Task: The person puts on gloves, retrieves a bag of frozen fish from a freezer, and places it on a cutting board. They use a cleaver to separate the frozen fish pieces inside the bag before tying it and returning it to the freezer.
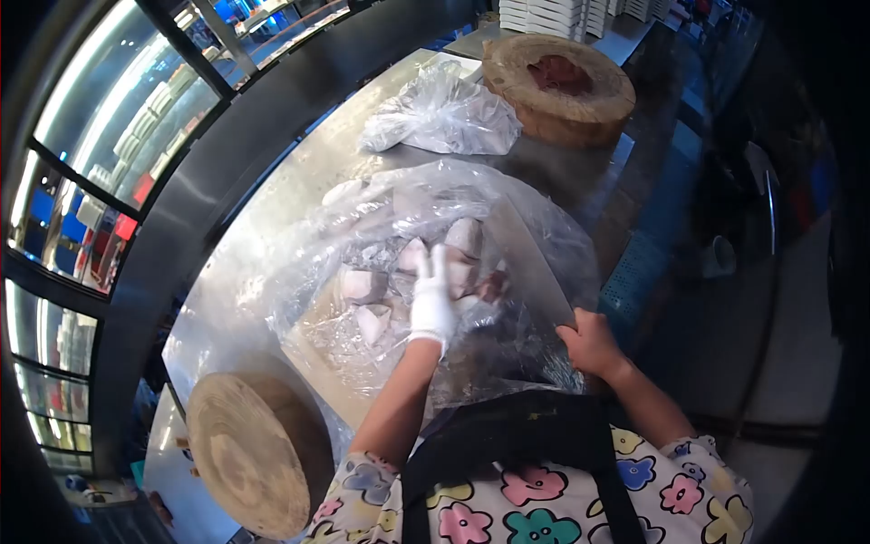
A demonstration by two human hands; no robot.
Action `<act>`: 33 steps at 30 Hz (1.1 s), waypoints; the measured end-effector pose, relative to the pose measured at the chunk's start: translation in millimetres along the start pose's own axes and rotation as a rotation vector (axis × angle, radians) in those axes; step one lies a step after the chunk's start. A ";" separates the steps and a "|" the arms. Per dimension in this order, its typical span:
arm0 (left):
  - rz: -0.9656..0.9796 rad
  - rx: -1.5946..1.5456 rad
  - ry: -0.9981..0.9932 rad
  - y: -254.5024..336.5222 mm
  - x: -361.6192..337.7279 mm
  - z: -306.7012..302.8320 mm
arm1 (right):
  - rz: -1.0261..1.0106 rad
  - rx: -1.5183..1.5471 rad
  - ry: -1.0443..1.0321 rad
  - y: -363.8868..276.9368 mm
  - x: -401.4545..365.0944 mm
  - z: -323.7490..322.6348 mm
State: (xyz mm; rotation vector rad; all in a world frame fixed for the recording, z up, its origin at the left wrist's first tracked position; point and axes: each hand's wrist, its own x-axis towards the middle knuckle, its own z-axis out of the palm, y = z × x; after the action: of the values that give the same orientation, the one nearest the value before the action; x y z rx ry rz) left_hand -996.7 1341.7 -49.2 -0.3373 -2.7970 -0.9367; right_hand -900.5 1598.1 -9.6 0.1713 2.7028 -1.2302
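My left hand, in a white glove, reaches into a box lined with clear plastic. Its fingers are stretched out and apart over pale, frosty chunks, and the fingertips touch or nearly touch them. Another chunk lies just beyond the fingers, and a dark reddish piece is to their right. My right hand is bare and closed on the right edge of the plastic-lined box. How much of its grip is plastic and how much is box is unclear.
A tied clear plastic bag rests on the metal table behind the box. Beside it stands a round wooden block with something dark red on top. Another round block is at the lower left. White stacked containers stand at the back.
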 end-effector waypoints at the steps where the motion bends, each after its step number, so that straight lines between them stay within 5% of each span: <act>1: 0.131 0.074 -0.009 2.0 15.0 4.9 | 0.011 0.027 0.027 1.5 1.4 2.1; 5: 0.093 -0.116 -0.093 -37.7 67.3 -10.6 | 0.052 0.118 0.045 2.7 -1.9 0.6; 7: -0.237 -0.022 -0.214 -32.4 70.4 -66.6 | 0.060 0.127 0.030 -3.4 -3.9 -5.4; 9: -0.037 0.507 -0.151 -80.6 66.4 -79.2 | 0.067 0.141 0.025 -12.3 -5.2 -12.7; 12: 0.208 0.517 -0.186 -112.2 68.3 -90.1 | -0.053 0.070 -0.017 -23.2 -1.1 -17.0; 16: 0.066 0.473 -0.419 -124.3 88.5 -80.4 | -0.250 -0.073 -0.163 -45.8 7.0 -8.1; 23: -0.164 0.424 -0.437 -166.7 95.8 -109.8 | -0.417 -0.289 -0.641 -85.0 16.0 39.5; 25: -0.106 -0.090 -0.353 -194.1 87.9 -122.4 | -0.443 -0.354 -0.740 -99.9 25.0 61.4; 26: -0.112 -0.089 -0.349 -199.0 77.1 -133.9 | -0.448 -0.355 -0.745 -103.8 29.9 69.5; 29: -0.336 -0.119 -0.201 -152.4 32.5 -200.1 | -0.428 -0.356 -0.676 -111.7 51.9 84.6; 31: -0.650 -0.537 -0.306 -127.9 -0.1 -218.9 | -0.361 -0.332 -0.538 -105.8 69.9 82.8; 33: -0.521 -0.766 -0.283 -109.2 -34.0 -204.4 | -0.389 -0.336 -0.464 -93.7 86.1 84.8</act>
State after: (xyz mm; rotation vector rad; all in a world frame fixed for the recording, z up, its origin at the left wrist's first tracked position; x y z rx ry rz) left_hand -974.7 1126.9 41.6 0.2134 -2.6715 -2.2298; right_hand -992.2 1475.8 -12.4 -0.6265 2.5271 -0.7422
